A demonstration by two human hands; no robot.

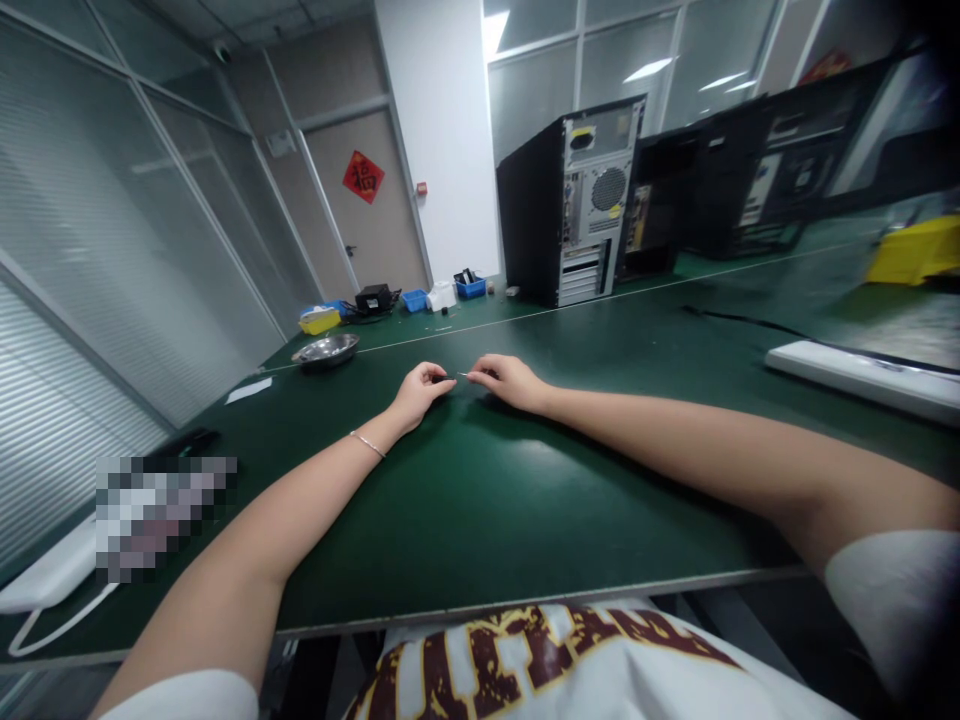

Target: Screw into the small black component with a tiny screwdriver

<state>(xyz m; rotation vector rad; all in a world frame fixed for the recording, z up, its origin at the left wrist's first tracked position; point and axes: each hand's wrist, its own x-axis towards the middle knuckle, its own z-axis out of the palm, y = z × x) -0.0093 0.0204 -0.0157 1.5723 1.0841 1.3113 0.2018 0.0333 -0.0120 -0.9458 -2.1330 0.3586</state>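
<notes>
Over the green tabletop [480, 500], my left hand [417, 394] pinches a small dark piece [444, 379] between thumb and fingers. Just to its right, my right hand [511, 381] is closed on a thin tool with a slim, bright metal tip [463, 375]. The tip points left at the dark piece; whether the two touch I cannot tell. My right fingers hide most of the tool, so its exact kind does not show. Both hands are close together above the middle of the table.
A metal bowl [327, 350] stands at the back left, near a white paper slip [249, 391]. Blue bins [414, 300] and a computer tower [566, 205] line the back. A white power strip [862, 375] and a yellow bin [919, 250] are at right.
</notes>
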